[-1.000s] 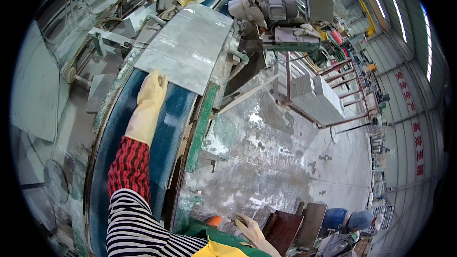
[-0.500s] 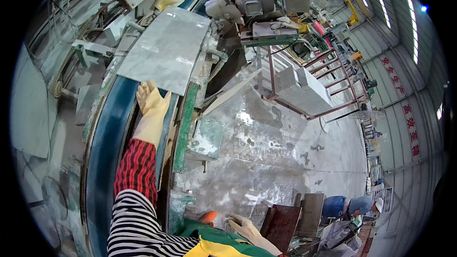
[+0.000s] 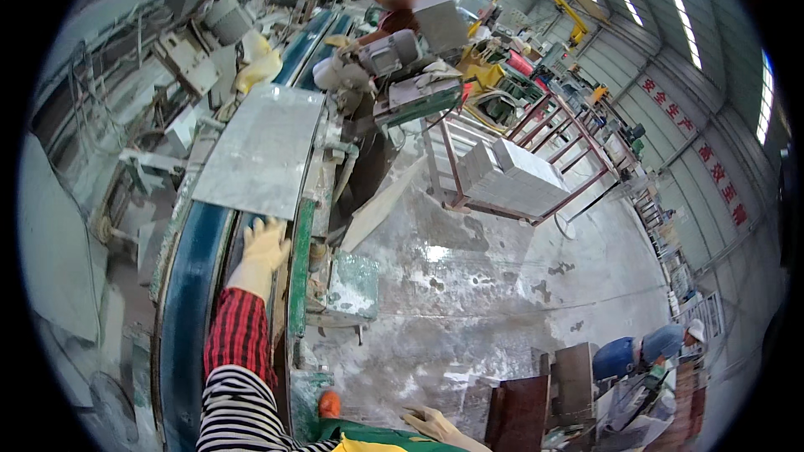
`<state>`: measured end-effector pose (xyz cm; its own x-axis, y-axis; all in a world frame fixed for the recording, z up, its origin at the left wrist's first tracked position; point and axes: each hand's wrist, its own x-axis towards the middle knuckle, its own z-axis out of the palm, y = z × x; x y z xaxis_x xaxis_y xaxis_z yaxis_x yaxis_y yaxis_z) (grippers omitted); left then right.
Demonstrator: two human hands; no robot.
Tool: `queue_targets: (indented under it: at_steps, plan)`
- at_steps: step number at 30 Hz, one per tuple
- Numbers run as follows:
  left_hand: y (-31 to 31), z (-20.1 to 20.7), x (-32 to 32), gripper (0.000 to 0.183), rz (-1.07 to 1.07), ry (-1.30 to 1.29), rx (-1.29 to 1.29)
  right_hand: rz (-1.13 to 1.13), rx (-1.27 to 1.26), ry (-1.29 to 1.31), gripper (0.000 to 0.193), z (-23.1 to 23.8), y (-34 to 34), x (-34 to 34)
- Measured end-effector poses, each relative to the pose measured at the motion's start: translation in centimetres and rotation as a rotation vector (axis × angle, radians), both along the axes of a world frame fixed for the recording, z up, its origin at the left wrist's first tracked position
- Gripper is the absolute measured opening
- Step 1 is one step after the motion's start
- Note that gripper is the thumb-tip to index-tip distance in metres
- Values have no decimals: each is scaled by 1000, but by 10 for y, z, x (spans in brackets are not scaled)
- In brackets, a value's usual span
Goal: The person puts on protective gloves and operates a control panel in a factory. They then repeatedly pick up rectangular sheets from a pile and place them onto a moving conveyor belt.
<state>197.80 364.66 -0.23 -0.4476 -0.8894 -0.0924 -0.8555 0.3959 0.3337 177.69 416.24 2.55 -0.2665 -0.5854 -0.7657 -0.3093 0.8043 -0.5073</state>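
A grey-white stone slab (image 3: 261, 151) lies flat across the blue conveyor belts (image 3: 194, 301) ahead of me on the left. My left hand (image 3: 265, 251), in a cream rubber glove, reaches out to the slab's near edge. Its fingers are spread, with the tips at that edge; whether they press on it I cannot tell. Low in the picture, beside my green and yellow apron (image 3: 381, 439), is my right hand (image 3: 437, 425), also gloved. Its fingers are stretched out and hold nothing.
A motor-driven machine (image 3: 389, 52) stands beyond the slab, with a co-worker (image 3: 402, 12) behind it. A red metal rack (image 3: 456, 201) to the right bears stacked pale slabs (image 3: 511, 172). Another person (image 3: 662, 341) bends over at the lower right. A green rail (image 3: 301, 268) edges the conveyor.
My view has tilted up, so the slab and machine sit lower in the picture. The far co-worker's head and raised hand now show. My left hand's fingers have spread at the slab's edge.
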Motion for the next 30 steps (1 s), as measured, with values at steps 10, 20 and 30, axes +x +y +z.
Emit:
queue_targets:
  at_steps: [10, 20, 30]
  plan:
    - [230, -15, -138, 47, -592, 634, 206, -201, -538, 128, 45, -154, 130, -45]
    - [424, -75, -166, 40, -1769, 94, 533, -969, 107, 1146, 58, 6, 412, -5]
    - [482, -117, -200, 38, -896, -543, 792, -1508, 666, 1071, 100, 18, 687, 60]
